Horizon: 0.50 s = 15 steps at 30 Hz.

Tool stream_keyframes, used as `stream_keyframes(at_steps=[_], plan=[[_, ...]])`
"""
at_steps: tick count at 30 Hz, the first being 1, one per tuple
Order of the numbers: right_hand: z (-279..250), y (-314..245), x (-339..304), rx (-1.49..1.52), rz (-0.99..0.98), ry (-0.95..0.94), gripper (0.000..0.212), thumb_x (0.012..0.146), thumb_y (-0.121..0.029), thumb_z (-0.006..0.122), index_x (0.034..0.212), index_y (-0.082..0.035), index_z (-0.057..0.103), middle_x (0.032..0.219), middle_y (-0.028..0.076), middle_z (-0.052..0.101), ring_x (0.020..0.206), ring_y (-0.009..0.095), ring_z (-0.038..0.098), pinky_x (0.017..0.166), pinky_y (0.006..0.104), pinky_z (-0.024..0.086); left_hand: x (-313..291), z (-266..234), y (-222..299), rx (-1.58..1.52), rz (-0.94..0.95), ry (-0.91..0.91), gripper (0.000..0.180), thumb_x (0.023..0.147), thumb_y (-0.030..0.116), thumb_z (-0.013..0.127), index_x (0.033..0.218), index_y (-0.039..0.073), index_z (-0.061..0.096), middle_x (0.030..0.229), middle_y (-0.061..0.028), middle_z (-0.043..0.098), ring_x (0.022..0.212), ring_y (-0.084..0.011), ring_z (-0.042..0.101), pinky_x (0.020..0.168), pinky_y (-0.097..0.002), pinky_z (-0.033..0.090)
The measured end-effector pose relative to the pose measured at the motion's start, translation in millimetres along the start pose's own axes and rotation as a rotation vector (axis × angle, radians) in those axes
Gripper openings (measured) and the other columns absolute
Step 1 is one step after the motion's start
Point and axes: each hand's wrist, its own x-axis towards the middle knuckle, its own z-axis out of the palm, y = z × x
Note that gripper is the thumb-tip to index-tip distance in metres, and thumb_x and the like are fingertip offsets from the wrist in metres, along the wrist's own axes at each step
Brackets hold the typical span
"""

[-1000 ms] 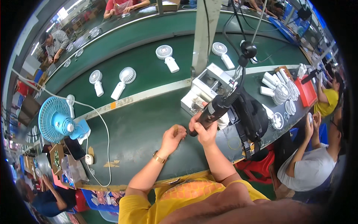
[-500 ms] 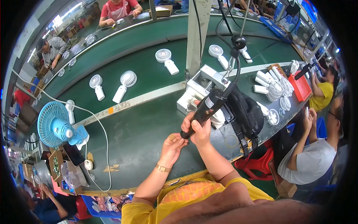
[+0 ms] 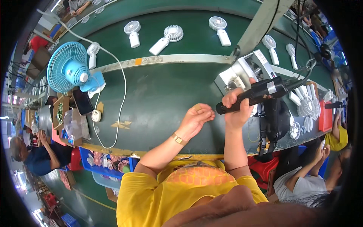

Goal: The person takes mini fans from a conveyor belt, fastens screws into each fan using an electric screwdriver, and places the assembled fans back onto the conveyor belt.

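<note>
My right hand (image 3: pixel 237 108) is wrapped round a black electric screwdriver (image 3: pixel 259 95), held nearly level over the bench with its nose toward the left. From that nose a thin bit sticks out toward my left hand (image 3: pixel 196 120). The left fingertips are pinched together at the bit's end; whatever is between them is too small to make out. A gold-coloured watch (image 3: pixel 179 139) sits on the left wrist. Just beyond the screwdriver stands a white and grey fixture (image 3: pixel 230 77), partly hidden by my right hand and the tool.
White handheld fans (image 3: pixel 174 33) lie along the green conveyor (image 3: pixel 196 47). A blue desk fan (image 3: pixel 70 68) with a white cable stands left. At right are a black bag (image 3: pixel 278 123), several fan parts (image 3: pixel 308 104) and a red tray (image 3: pixel 325 115). Co-workers sit on both sides.
The view has swung, so the bench scene sits differently. The screwdriver has tipped from steep to nearly level, and a little of its bit now shows between its nose and my left fingers.
</note>
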Motion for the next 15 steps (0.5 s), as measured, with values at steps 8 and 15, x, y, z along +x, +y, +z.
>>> stream_keyframes(at_steps=[8,15], plan=[[4,9,-6,-0.016,0.051,-0.041,0.074,0.081,-0.029,0.066,0.135,-0.009,0.021,0.068,0.007,0.045,0.054,0.015,0.045,0.049,0.0288,0.039,-5,-4,2,0.008,0.025,-0.021,0.01,0.086,0.0,0.055,0.095,0.003,0.057,0.087,-0.0088,0.062,0.081,-0.0179,0.061,0.075,-0.0287,0.049],[7,12,4,0.014,0.143,-0.144,0.074,0.079,-0.032,0.069,0.133,-0.009,0.023,0.068,0.007,0.047,0.055,0.015,0.045,0.051,0.0291,0.04,2,-6,1,0.279,0.23,-0.062,0.012,0.086,0.001,0.054,0.097,0.001,0.057,0.086,-0.0061,0.061,0.08,-0.013,0.058,0.074,-0.0257,0.047]])
